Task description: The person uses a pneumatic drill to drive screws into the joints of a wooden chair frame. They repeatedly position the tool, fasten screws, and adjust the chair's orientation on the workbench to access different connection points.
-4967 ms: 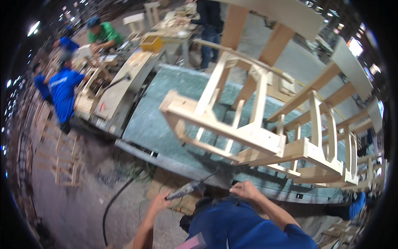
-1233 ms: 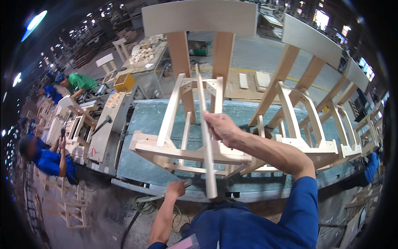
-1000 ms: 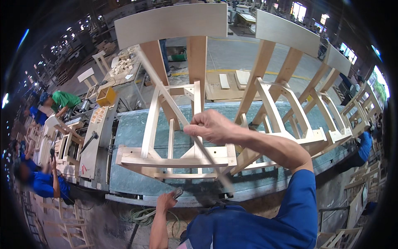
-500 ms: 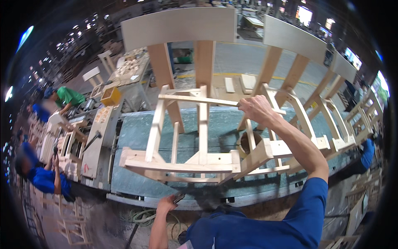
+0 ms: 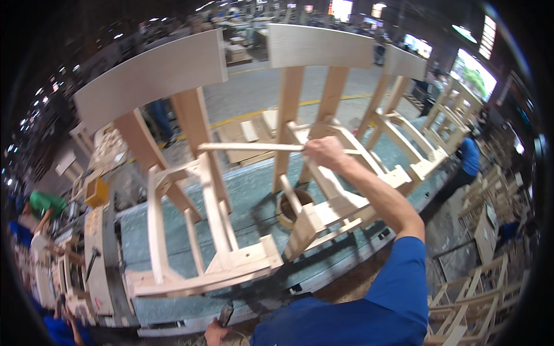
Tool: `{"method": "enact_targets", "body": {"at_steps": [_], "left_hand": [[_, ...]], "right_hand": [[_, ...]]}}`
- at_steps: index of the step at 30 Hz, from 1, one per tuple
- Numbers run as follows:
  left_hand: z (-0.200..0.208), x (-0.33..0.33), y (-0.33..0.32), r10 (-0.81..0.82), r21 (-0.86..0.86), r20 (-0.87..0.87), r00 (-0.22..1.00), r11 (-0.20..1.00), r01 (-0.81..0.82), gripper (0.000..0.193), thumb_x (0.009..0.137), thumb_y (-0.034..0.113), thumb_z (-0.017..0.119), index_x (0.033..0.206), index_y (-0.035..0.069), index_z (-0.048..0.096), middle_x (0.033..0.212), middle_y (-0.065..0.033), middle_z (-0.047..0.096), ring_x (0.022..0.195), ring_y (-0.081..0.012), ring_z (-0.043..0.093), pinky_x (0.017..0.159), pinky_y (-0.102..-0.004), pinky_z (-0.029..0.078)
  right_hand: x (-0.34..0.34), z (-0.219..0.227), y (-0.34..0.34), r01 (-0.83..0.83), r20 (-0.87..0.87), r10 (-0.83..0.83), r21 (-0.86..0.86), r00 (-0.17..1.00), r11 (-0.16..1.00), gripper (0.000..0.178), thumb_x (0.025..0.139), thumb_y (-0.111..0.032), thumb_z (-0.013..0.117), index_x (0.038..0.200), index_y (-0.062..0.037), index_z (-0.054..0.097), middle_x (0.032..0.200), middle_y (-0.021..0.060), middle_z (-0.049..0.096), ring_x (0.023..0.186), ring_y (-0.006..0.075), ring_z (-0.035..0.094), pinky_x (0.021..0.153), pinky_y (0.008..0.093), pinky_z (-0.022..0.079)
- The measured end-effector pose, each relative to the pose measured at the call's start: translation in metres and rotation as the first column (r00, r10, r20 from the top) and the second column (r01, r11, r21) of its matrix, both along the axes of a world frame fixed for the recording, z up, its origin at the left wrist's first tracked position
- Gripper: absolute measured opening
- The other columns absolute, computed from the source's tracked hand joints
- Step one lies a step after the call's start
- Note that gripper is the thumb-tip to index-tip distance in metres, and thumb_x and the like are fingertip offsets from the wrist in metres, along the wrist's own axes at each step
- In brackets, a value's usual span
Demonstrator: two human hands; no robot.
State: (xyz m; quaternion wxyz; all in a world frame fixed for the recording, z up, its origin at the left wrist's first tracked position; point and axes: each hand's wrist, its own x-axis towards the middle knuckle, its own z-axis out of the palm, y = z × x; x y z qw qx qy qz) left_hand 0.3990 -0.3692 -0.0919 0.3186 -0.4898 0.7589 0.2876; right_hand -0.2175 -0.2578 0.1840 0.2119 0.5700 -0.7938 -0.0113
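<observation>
A long, thin, pale wooden strip (image 5: 251,147) is being held above centre, pointing towards ten o'clock, by the closed right hand (image 5: 324,153), apparently not yet being fitted. A dark handheld tool (image 5: 226,314) is being clasped at seven by the curled left hand (image 5: 216,333). A backed, pale wooden chair frame (image 5: 214,213) is being seen at eight, seemingly joined. Compared with half a second earlier, the strip is being carried rightward across that frame.

The stick (image 5: 248,147) and chair frames (image 5: 156,230) look matt, smooth wood, the sleeve (image 5: 401,279) cloth
</observation>
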Motion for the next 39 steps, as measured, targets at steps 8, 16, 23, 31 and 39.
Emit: {"method": "enact_targets", "body": {"at_steps": [8, 16, 23, 31, 39], "left_hand": [[-0.003, 0.009, -0.035, -0.05, -0.031, 0.096, 0.994, 0.998, 0.053, 0.085, 0.06, 0.057, 0.078, 0.127, 0.01, 0.055, 0.117, -0.0188, 0.066, 0.11, -0.0351, 0.063, 0.09, -0.0453, 0.053], [0.008, -0.008, -0.048, -0.011, -0.21, 0.024, 1.0, 0.978, 0.016, 0.038, 0.071, 0.028, 0.072, 0.101, 0.007, 0.068, 0.1, -0.0211, 0.07, 0.097, -0.0364, 0.067, 0.082, -0.0449, 0.055], [-0.012, -0.012, -0.042, -0.167, -0.093, -0.133, 0.977, 0.983, 0.156, 0.066, 0.064, 0.048, 0.083, 0.112, 0.009, 0.063, 0.105, -0.0169, 0.07, 0.1, -0.0365, 0.067, 0.083, -0.0479, 0.054], [-0.045, 0.023, -0.034, -0.085, 0.002, -0.39, 0.917, 0.996, 0.093, 0.049, 0.08, 0.049, 0.066, 0.093, 0.002, 0.063, 0.086, -0.0164, 0.069, 0.074, -0.0249, 0.07, 0.055, -0.0361, 0.055], [-0.021, -0.056, -0.031, 0.846, 0.845, -0.103, 0.523, 0.352, -0.403, 0.039, 0.081, 0.028, 0.069, 0.107, 0.0, 0.06, 0.08, -0.0113, 0.063, 0.071, -0.022, 0.063, 0.067, -0.0338, 0.053]], "right_hand": [[0.093, 0.024, -0.109, -0.355, 0.15, 0.361, -0.064, 0.92, 0.933, 0.022, 0.088, -0.028, 0.061, 0.083, -0.0071, 0.065, 0.067, 0.0136, 0.066, 0.062, 0.0315, 0.067, 0.053, 0.0429, 0.052], [0.181, -0.003, -0.255, -0.471, 0.163, 0.468, -0.022, 0.869, 0.882, 0.018, 0.086, -0.024, 0.062, 0.08, -0.0085, 0.069, 0.07, 0.012, 0.067, 0.071, 0.0312, 0.069, 0.061, 0.0417, 0.054], [0.19, -0.01, -0.282, -0.277, 0.251, 0.253, 0.065, 0.934, 0.959, 0.025, 0.081, -0.03, 0.067, 0.076, -0.0058, 0.071, 0.075, 0.0141, 0.069, 0.076, 0.0303, 0.069, 0.065, 0.0432, 0.055], [0.219, 0.097, -0.074, 0.214, 0.858, 0.503, -0.513, 0.103, 0.831, 0.036, 0.097, -0.038, 0.059, 0.098, -0.0039, 0.071, 0.063, -0.0059, 0.051, 0.051, 0.0033, 0.041, 0.043, 0.0218, 0.034], [0.28, -0.129, 0.218, 0.995, 0.366, 0.925, 0.055, -0.103, 0.089, 0.021, 0.101, -0.019, 0.051, 0.093, -0.0007, 0.056, 0.068, 0.0056, 0.055, 0.06, 0.0146, 0.057, 0.049, 0.0246, 0.048]]}}
